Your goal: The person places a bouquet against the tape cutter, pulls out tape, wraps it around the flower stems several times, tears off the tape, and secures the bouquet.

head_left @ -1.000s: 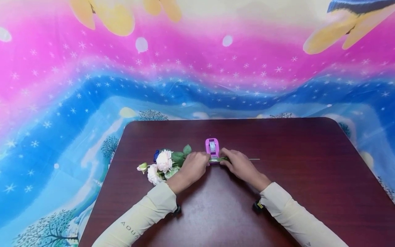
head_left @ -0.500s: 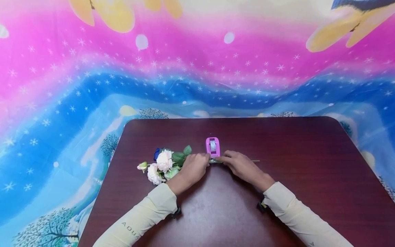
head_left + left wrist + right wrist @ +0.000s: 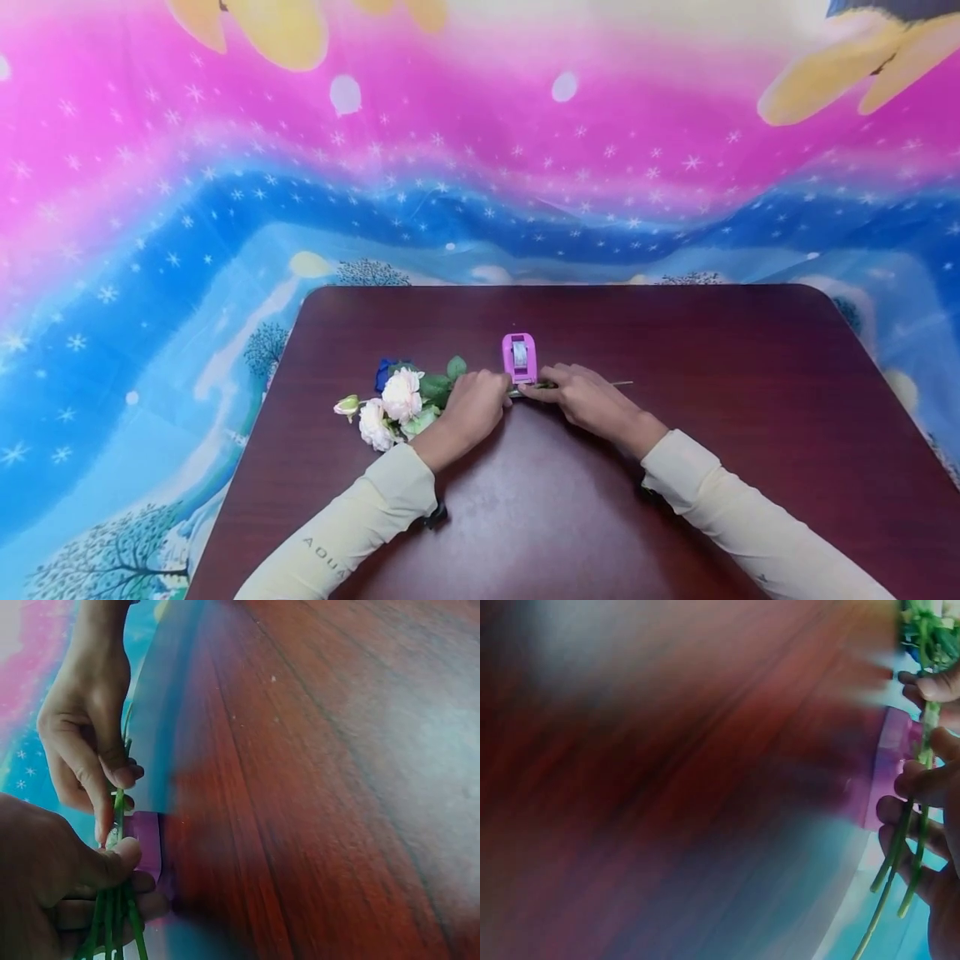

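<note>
A bunch of artificial flowers, with pale pink blooms (image 3: 402, 395), a dark blue bloom (image 3: 385, 373) and a bud (image 3: 347, 406), lies left of my left hand (image 3: 474, 408). That hand grips the green stems (image 3: 111, 922) between thumb and fingers. My right hand (image 3: 592, 402) pinches the same stems farther along, its index finger (image 3: 91, 780) stretched towards the left thumb. Shiny clear tape (image 3: 930, 720) shows on the stems between the hands. Just beyond them stands a pink tape dispenser (image 3: 520, 358) with a roll inside. The cut stem ends (image 3: 889, 900) poke out past the right hand.
Both hands work over a dark red-brown wooden table (image 3: 720, 367) with rounded far corners. A printed backdrop cloth (image 3: 480, 167) in pink and blue hangs behind it. Green leaves (image 3: 456, 367) spread beside the left hand.
My right hand has shifted slightly right, its index finger now reaching towards the left hand along the stems. The left hand keeps its grip in nearly the same place. The head view has tilted a little.
</note>
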The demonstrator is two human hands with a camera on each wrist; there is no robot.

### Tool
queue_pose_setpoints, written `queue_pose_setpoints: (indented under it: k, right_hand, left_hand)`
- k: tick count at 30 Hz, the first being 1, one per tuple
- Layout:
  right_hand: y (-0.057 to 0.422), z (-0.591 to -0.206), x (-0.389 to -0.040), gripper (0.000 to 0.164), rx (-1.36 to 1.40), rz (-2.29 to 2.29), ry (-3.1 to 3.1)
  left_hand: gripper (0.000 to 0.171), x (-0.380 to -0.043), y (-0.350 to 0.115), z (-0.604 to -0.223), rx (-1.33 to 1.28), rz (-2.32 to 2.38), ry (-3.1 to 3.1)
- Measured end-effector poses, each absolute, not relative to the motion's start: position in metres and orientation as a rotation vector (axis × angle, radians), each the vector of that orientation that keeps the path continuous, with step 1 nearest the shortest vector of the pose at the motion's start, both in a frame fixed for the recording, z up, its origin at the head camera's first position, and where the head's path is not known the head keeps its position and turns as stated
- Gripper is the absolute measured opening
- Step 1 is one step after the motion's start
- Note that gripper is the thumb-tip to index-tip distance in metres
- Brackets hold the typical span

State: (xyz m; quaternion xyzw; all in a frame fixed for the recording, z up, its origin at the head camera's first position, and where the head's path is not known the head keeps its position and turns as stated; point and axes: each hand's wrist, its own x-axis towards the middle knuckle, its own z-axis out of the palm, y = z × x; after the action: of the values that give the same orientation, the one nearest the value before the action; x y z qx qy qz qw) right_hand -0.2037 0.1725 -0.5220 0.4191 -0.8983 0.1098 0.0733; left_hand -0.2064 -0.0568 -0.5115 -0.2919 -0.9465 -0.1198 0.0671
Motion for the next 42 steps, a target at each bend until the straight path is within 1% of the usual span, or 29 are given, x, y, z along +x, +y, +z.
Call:
queue_pose_setpoints:
  k: [7, 15, 20, 23, 26, 30, 33, 37, 39, 42]
  right_hand:
    - [0.176, -0.520, -0.206, 0.052, 1.315, 0.295, -2.710]
    - [0.179, -0.526, -0.206, 0.045, 1.375, 0.418, -2.738]
    - [0.176, -0.518, -0.198, 0.048, 1.238, 0.544, -2.761]
    - [0.171, -0.506, -0.188, 0.049, 1.116, 0.721, -2.825]
    - [0.164, -0.493, -0.179, 0.047, 0.985, 0.967, -2.875]
    - [0.152, -0.480, -0.171, 0.037, 0.802, 1.270, -2.866]
    - [0.145, -0.475, -0.167, 0.030, 0.721, 1.363, -2.849]
    - [0.138, -0.470, -0.163, 0.019, 0.691, 1.488, -2.856]
    - [0.137, -0.468, -0.163, 0.022, 0.668, 1.643, -2.856]
    - [0.136, -0.465, -0.162, 0.030, 0.638, 1.918, -2.804]
  left_hand:
    - [0.006, -0.205, -0.051, -0.513, -0.805, -0.380, -2.871]
    - [0.009, -0.198, -0.048, -0.517, -0.784, -0.383, -2.896]
    - [0.010, -0.195, -0.051, -0.504, -0.810, -0.340, -2.838]
    - [0.011, -0.193, -0.056, -0.488, -0.858, -0.324, -2.769]
    - [0.012, -0.191, -0.063, -0.469, -0.910, -0.305, -2.679]
    - [0.014, -0.189, -0.067, -0.451, -1.000, -0.248, -2.582]
    - [0.014, -0.188, -0.067, -0.445, -1.086, -0.177, -2.502]
    - [0.004, -0.185, -0.065, -0.440, -1.200, -0.057, -2.341]
    - [0.007, -0.184, -0.065, -0.437, -1.244, -0.002, -2.256]
    - [0.005, -0.184, -0.067, -0.433, -1.299, 0.055, -2.141]
